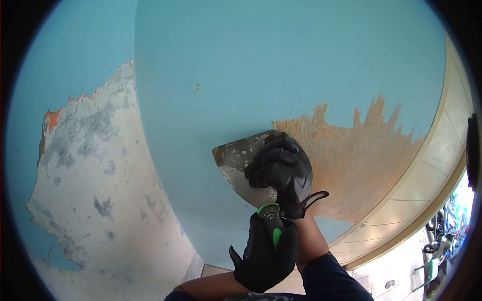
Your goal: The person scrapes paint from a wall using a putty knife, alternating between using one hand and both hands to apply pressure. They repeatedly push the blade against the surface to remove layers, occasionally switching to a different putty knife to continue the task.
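Note:
A wide scraper (pixel 241 175) with a broad metal blade, spotted with pale residue, is held up against the blue wall (pixel 201 110). Its black and green handle (pixel 271 216) is wrapped in my left hand (pixel 266 253), which wears a black glove. My right hand (pixel 283 168), gloved in black too, lies over the right part of the blade with its fingers curled on the metal. The blade's top edge is close to the wall; whether it touches cannot be made out. Just right of the blade spreads a brown scraped patch (pixel 361 165) with a ragged upper border.
On the left, past the wall corner, a large whitish-grey bare patch (pixel 100 170) interrupts the blue paint, with orange showing at its upper edge. A tiled strip with a beige border (pixel 416 190) curves along the right. Beyond it, parked motorbikes (pixel 442 236) appear at lower right.

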Demonstrator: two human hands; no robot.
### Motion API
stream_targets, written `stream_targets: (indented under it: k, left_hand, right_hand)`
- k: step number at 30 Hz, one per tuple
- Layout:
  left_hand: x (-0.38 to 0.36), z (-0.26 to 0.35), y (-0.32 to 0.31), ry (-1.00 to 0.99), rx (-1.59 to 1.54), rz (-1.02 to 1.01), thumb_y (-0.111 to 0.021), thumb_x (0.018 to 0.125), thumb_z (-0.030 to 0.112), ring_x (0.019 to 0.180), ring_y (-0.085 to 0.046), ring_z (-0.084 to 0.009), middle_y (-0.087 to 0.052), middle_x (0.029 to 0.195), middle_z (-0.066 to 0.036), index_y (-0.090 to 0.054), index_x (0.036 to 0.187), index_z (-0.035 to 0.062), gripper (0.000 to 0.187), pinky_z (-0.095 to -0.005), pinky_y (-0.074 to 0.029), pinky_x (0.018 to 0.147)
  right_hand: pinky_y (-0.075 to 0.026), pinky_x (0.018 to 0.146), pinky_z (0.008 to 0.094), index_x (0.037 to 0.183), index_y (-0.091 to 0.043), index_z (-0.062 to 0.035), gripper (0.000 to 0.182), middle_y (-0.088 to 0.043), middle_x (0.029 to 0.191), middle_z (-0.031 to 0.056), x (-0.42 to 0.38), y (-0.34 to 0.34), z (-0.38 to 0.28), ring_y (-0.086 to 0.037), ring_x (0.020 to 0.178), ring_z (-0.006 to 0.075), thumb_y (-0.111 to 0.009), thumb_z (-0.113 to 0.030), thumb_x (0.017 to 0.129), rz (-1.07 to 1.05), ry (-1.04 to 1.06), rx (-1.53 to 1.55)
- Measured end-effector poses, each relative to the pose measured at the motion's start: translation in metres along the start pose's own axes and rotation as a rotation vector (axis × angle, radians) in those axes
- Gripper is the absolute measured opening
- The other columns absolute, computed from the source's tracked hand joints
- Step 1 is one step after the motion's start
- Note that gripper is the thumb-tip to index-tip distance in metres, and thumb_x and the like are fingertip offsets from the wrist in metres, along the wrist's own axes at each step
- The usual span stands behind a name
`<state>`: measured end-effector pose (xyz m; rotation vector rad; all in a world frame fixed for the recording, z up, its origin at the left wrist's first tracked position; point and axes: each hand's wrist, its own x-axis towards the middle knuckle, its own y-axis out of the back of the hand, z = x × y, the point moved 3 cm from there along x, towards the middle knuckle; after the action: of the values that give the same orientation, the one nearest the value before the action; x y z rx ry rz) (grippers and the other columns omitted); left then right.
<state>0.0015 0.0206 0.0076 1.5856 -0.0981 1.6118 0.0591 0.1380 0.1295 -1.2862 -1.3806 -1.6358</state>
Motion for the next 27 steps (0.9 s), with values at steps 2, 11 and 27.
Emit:
stream_targets:
  k: [2,11,27]
  left_hand:
    - [-0.002,-0.009,0.005,-0.006,0.025,0.012,-0.061,0.101,0.009,0.076,-0.057,-0.0106,-0.058,0.098,-0.006,-0.039,0.133,0.0005,0.039,-0.0275,-0.048,0.064]
    - [-0.007,-0.009,-0.012,0.374,-0.459,-0.048,-0.064,0.097,0.012,0.086,-0.069,-0.0284,-0.066,0.101,-0.024,-0.057,0.130,0.0067,0.035,-0.0347,-0.055,0.065]
    - [0.004,-0.001,-0.006,0.197,-0.233,0.060,-0.062,0.098,0.014,0.076,-0.065,-0.0234,-0.063,0.095,-0.020,-0.051,0.126,0.0047,0.031,-0.0337,-0.052,0.060]
  right_hand:
    - [-0.053,0.082,0.0381,0.068,-0.069,-0.0180,0.007,-0.072,0.082,-0.0023,0.002,0.000,0.001,-0.067,0.090,0.0228,-0.069,-0.022,0.064,-0.040,0.070,0.000]
    - [-0.052,0.080,0.0374,0.067,-0.068,-0.0166,0.007,-0.072,0.082,-0.0026,0.000,-0.002,0.004,-0.067,0.087,0.0221,-0.069,-0.023,0.065,0.023,0.080,-0.007]
    - [-0.054,0.078,0.0344,0.065,-0.068,-0.0098,0.008,-0.069,0.073,0.0040,-0.001,0.002,-0.005,-0.067,0.081,0.0212,-0.066,-0.018,0.065,-0.003,0.088,-0.080]
